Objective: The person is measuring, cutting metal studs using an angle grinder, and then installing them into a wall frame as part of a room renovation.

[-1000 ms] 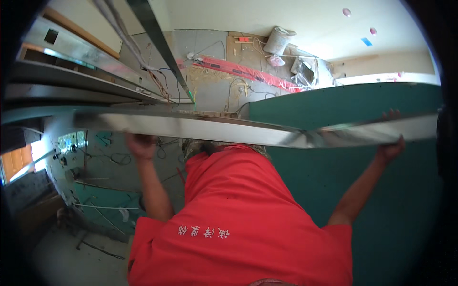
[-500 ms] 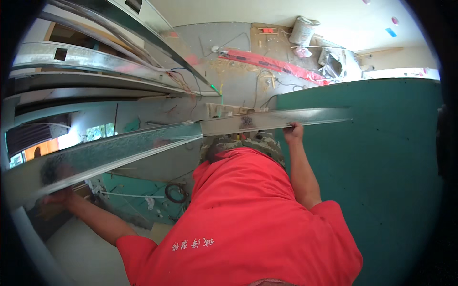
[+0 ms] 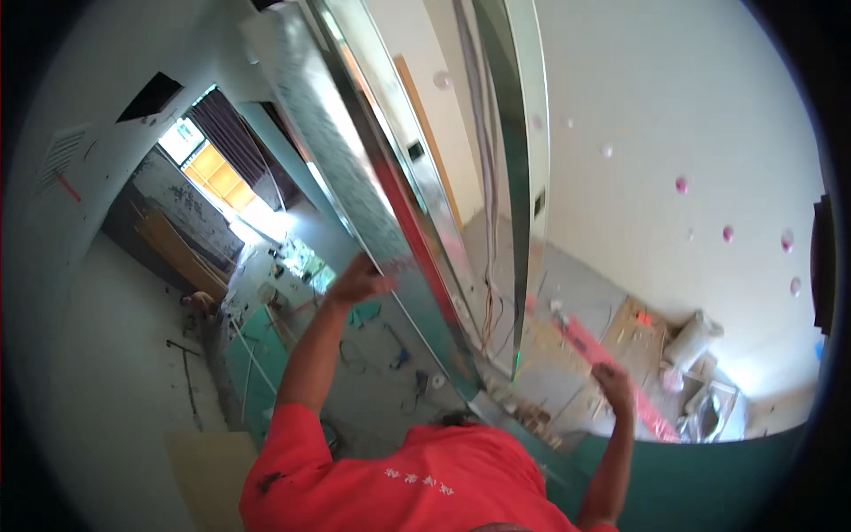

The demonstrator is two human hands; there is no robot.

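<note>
I see my red shirt (image 3: 417,483) at the lower edge, with both arms reaching up from it. My left hand (image 3: 356,280) rests its fingers on the edge of a long shiny metal profile (image 3: 355,186). The profile runs steeply from the top of the picture down to just above my shirt. My right hand (image 3: 615,383) is raised with curled fingers to the right of the profile's lower end. Whether it grips anything is unclear. A second, darker metal profile (image 3: 514,177) and some hanging wires (image 3: 487,293) run alongside.
A green board (image 3: 709,483) stands at the lower right. The concrete floor (image 3: 567,293) holds a red strip (image 3: 589,341), cardboard, a white sack (image 3: 691,341) and scraps. White walls surround the room. A bright window (image 3: 213,173) and stacked timber (image 3: 177,253) are at the left.
The long metal profile has swung from lying nearly level across the picture to standing steeply. My left hand moved from low left up onto it. The view turned toward the white wall.
</note>
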